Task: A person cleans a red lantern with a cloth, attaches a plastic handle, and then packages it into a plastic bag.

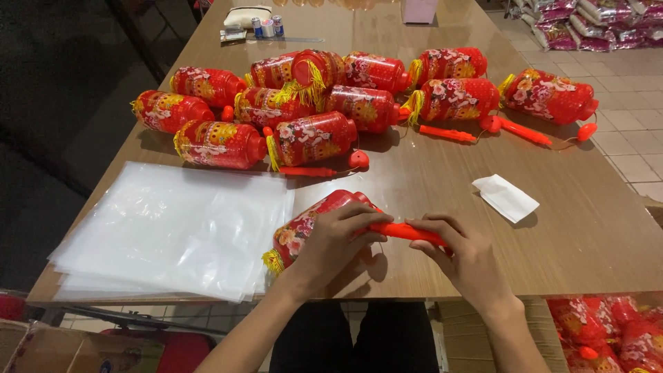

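We steady the red lantern (pixel 311 224) under our left hand (pixel 331 242) while our right hand (pixel 463 259) pinches its orange handle (pixel 404 233), keeping both aligned.

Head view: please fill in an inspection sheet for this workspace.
Surface: brown wooden table, glossy.
Job's things: red lantern under left hand; orange handle stick gripped by both hands, right hand.
Clutter: pile of red lanterns; stack of clear plastic bags; white paper piece; small batteries.
Grippers: fingers of both hands curled on the stick.
Cables: nothing seen.
Surroundings: tiled floor; packaged goods.
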